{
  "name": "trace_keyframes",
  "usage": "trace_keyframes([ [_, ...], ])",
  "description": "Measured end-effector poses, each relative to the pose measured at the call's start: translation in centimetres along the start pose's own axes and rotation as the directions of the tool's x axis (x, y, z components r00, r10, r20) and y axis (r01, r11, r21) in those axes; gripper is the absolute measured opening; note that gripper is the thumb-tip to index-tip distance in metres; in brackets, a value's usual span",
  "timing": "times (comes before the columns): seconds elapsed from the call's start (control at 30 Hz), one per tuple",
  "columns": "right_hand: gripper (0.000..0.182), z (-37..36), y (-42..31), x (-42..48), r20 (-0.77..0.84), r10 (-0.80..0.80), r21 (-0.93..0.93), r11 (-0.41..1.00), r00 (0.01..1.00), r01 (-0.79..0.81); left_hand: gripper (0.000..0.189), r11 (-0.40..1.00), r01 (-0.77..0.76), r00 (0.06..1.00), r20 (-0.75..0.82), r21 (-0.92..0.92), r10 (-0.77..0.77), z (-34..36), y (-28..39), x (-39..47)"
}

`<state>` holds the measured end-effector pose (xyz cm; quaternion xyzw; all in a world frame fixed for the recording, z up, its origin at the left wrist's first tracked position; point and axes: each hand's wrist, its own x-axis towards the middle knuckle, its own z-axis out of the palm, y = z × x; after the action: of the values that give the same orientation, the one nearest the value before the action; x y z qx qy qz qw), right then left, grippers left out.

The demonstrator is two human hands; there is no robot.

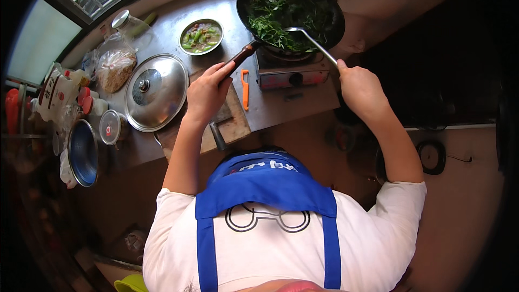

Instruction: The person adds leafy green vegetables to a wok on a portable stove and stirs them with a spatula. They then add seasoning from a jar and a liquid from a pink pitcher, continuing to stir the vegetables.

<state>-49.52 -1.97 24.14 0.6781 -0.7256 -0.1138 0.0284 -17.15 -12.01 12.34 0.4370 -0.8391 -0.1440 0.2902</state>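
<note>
My left hand [209,93] grips the dark wooden handle [242,56] of a black wok [324,8]. The wok rests on a portable gas stove [292,78] with a black knob at its front. In my right hand [361,87] is the metal shaft of a cooking spatula [318,44]. Its bent head lies among leafy greens [269,26] on the wok's near left side. Dark liquid seems to fill the wok around the leaves. Between my left hand and the stove lies an orange peeler [245,90].
Left of the wok stands a metal bowl of chopped green vegetables in broth [201,37]. A steel lid [157,92] partly overlaps a wooden cutting board [235,119], where a knife handle [217,136] sticks out. Jars, bags and a blue-lined bowl [84,153] crowd the counter's left end.
</note>
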Motion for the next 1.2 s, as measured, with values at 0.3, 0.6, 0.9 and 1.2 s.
trace_keyframes([
  [0.3,0.016,-0.9,-1.7,2.6,-0.056,-0.003,-0.156,0.988,0.998,-0.006,0.037,1.0,0.009,1.0,0.02,-0.025,-0.008,-0.2,-0.2,0.2],
  [0.6,0.022,-2.0,2.5,4.1,-0.248,0.009,0.012,1.0,0.969,-0.006,0.037,1.0,-0.002,1.0,0.031,-0.028,0.003,-0.3,-0.1,0.2],
  [0.9,0.041,4.1,-0.6,3.4,-0.065,0.087,-0.07,0.993,0.994,-0.091,0.037,0.998,0.031,0.999,0.026,-0.051,-0.03,-0.1,0.3,0.3],
  [1.2,0.015,2.2,-1.0,3.5,-0.165,0.033,-0.108,0.993,0.986,-0.051,0.036,0.998,0.033,0.999,0.041,-0.046,-0.031,-0.2,0.3,0.6],
])
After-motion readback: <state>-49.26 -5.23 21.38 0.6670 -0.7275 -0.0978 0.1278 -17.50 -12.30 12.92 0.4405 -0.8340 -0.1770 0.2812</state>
